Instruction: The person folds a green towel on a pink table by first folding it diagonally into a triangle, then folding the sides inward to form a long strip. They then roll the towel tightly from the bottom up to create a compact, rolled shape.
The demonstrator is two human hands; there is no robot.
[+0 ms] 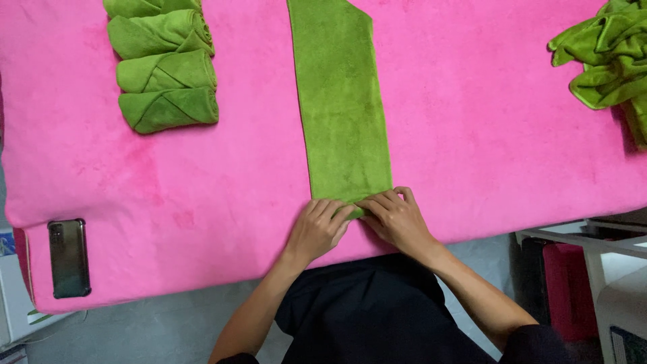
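A long green towel [342, 101], folded into a narrow strip, lies lengthwise on the pink cloth-covered table [485, 135]. My left hand [318, 228] and my right hand [396, 216] meet at its near end, fingers curled over the edge of the strip and pinching a small rolled-up fold of it. Both hands touch the towel and press it against the table.
Several rolled green towels [165, 67] are lined up at the back left. A heap of loose green towels [610, 54] lies at the back right. A dark phone [68, 257] rests near the table's front left corner. A white frame [593, 243] stands to the right below the table.
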